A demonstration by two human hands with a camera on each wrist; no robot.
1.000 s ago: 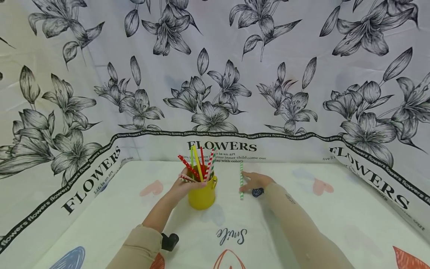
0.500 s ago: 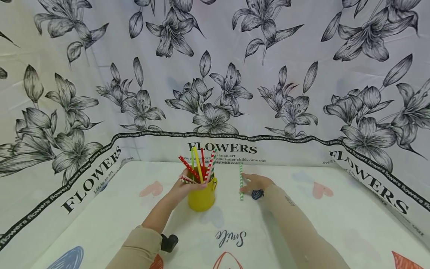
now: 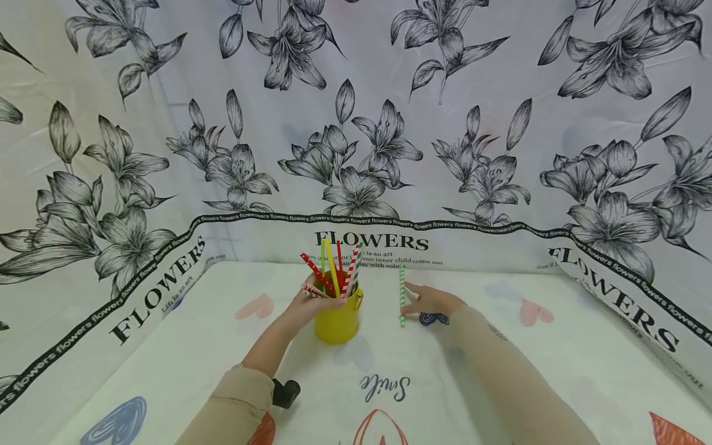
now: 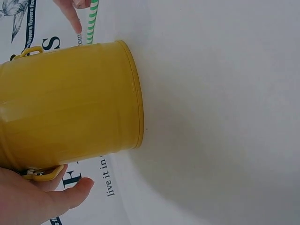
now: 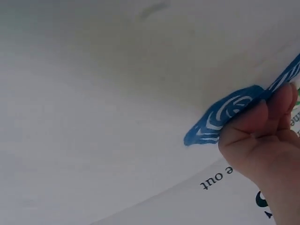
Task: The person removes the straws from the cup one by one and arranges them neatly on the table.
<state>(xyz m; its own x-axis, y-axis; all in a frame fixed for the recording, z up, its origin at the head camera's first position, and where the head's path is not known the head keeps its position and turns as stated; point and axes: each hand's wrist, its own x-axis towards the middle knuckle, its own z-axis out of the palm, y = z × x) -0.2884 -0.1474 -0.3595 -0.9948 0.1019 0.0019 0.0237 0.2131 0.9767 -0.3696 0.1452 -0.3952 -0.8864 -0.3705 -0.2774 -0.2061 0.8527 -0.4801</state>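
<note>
A yellow bucket (image 3: 337, 322) stands upright on the cloth in the head view, holding several paper and plain straws, among them a yellow straw (image 3: 331, 266) and a red dotted straw (image 3: 316, 272). My left hand (image 3: 303, 309) grips the bucket at its upper left, thumb along the front rim. In the left wrist view a thumb (image 4: 72, 196) lies beside the bucket's handle loop (image 4: 44, 176). To the right, my right hand (image 3: 431, 301) holds a green-and-white striped straw (image 3: 402, 296) at its fingertips, apart from the bucket. The right wrist view shows that hand's fingers (image 5: 253, 119) bunched, the straw barely visible.
A white cloth (image 3: 473, 383) printed with hearts and lettering covers the table. Behind rises a flowered curtain (image 3: 423, 198) with a black lettered band. A black object (image 3: 285, 394) sits at the left wrist.
Both hands stay almost where they were, on the bucket and the striped straw. The head view has shifted slightly.
</note>
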